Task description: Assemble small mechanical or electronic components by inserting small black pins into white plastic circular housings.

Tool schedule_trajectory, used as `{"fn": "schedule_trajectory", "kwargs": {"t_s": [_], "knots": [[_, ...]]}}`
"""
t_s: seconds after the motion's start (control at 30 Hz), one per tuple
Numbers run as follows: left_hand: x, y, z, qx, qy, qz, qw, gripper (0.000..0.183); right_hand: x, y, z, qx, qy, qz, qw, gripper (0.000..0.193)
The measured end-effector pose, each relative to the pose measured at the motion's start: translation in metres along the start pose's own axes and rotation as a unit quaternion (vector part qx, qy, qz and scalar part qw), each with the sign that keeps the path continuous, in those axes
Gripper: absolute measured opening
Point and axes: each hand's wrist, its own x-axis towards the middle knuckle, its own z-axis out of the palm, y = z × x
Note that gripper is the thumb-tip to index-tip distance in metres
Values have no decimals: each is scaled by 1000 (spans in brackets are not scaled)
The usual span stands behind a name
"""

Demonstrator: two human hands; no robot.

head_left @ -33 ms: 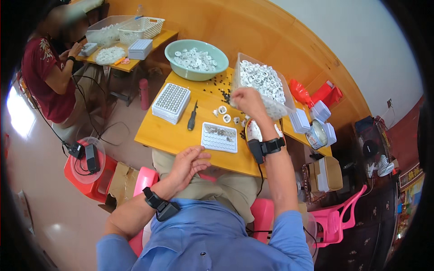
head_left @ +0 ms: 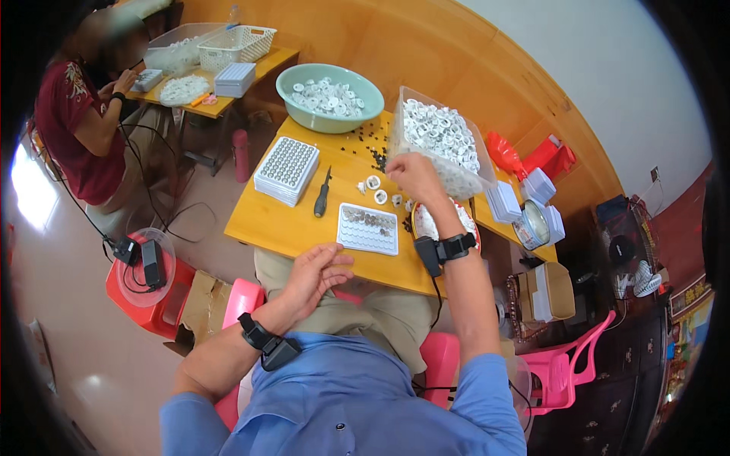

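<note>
The white tray [head_left: 370, 242], partly loaded with small metallic parts [head_left: 370, 219], lies near the front edge of the worktop [head_left: 266, 221]. The left hand [head_left: 315, 277], released with fingers loosely bent, is just beside the tray's near-left corner. The right hand [head_left: 415, 176] is curled beside the clear bin [head_left: 461, 182]; whether it grasps anything cannot be determined. A screwdriver [head_left: 322, 197] lies between tray and tray stack [head_left: 286, 173].

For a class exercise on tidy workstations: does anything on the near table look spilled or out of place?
Small black pieces lie scattered on the tabletop between the green basin and right hand; loose outside any container, they look possibly spilled.
</note>
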Motion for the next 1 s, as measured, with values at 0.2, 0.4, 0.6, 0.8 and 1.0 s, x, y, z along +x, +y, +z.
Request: {"fn": "schedule_trajectory", "kwargs": {"t_s": [0.2,0.4,0.6,0.8,1.0], "knots": [[0,7,4,28,-6,1,1000,29,-13,23,38,-119,19,64,991,19],[0,6,4,27,-7,1,1000,26,-23,11,32,-60,7,102,993,19],[2,5,4,35,-8,-1,999,26,-28,26,34,-96,-13,53,994,19],[4,5,-1,29,-11,1,1000,24,-43,12,23,-9,37,54,998,17],[0,5,10,0,-17,28,999,38,-101,-34,18,282,-154,74,944,17]]}}
